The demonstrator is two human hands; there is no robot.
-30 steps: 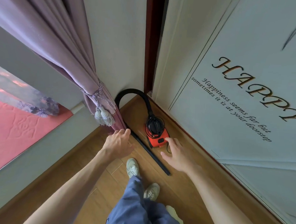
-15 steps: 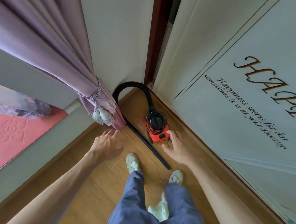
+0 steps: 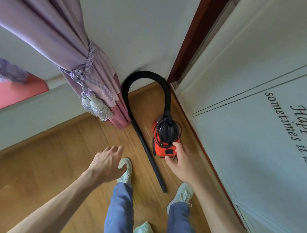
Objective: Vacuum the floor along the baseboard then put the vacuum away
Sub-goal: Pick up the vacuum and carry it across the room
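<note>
1. the vacuum (image 3: 163, 149), a small red canister, sits on the wooden floor (image 3: 69, 148) in the corner, just beside the lettered panel (image 3: 253, 137) and near the tied-back curtain (image 3: 73, 43); its black hose (image 3: 143, 73) arches up against the wall and comes down into a straight wand (image 3: 148, 154) that lies flat on the floor, its tip between the person's shoes.
2. the right hand (image 3: 181, 164) is at the rear end of the red body; its fingers (image 3: 176, 145) are spread, forefinger over the top edge and thumb low at the back, holding nothing yet; whether they touch the shell i cannot tell.
3. the left hand (image 3: 106, 165) hovers over the bare floor, well apart from the wand; its fingers (image 3: 113, 148) are loosely spread and hold nothing.
4. handling, as a guess: the body looks compact and light enough for one hand, hard-shelled and smooth, so a pinch on the rear end could slip; the dark handle on top looks the surer hold.
5. the cord (image 3: 179, 128) is wound loosely over that handle; a grip there should go under or round the loops so they do not spill off.
6. the hose looks soft and springy, the wand stiff; lifting the body alone would drag the wand, so the free left hand suits the wand, taken near its upper end.
</note>
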